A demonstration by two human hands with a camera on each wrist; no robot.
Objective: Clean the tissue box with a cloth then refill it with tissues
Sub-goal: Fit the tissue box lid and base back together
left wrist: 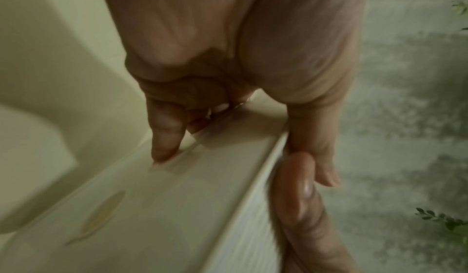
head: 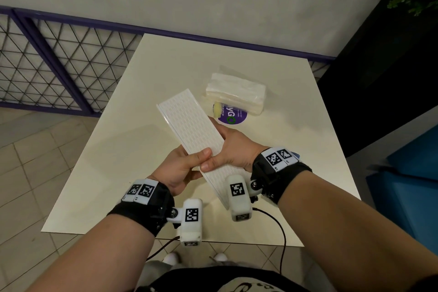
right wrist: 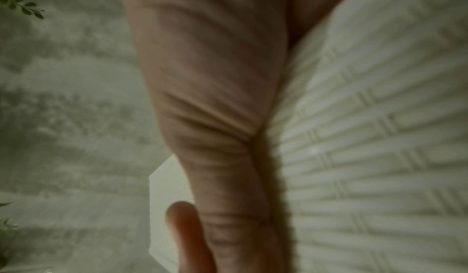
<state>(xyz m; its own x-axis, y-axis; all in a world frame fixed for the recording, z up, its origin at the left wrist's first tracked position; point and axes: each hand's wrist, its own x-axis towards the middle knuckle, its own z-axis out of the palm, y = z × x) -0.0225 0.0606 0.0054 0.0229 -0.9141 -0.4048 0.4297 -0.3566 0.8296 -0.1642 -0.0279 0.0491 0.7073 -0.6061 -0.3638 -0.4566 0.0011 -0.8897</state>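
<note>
I hold the long white tissue box (head: pixel 189 121) tilted in the air over the table, its brick-patterned face up. My left hand (head: pixel 187 166) grips its near end from the left, thumb on the patterned face. My right hand (head: pixel 227 152) grips the same end from the right, its thumb beside the left thumb. In the left wrist view my fingers (left wrist: pixel 164 137) curl onto the box's smooth side (left wrist: pixel 177 207). The right wrist view shows the patterned face (right wrist: pixel 380 137) against my palm. A wrapped stack of white tissues (head: pixel 234 95) lies on the table beyond the box. No cloth can be made out.
The cream table (head: pixel 118 173) carries a round purple sticker (head: pixel 234 116) with a small pale yellow item (head: pixel 216 109) at its left edge. A purple mesh railing (head: pixel 59 59) runs behind on the left. A blue seat (head: pixel 407 173) stands at the right.
</note>
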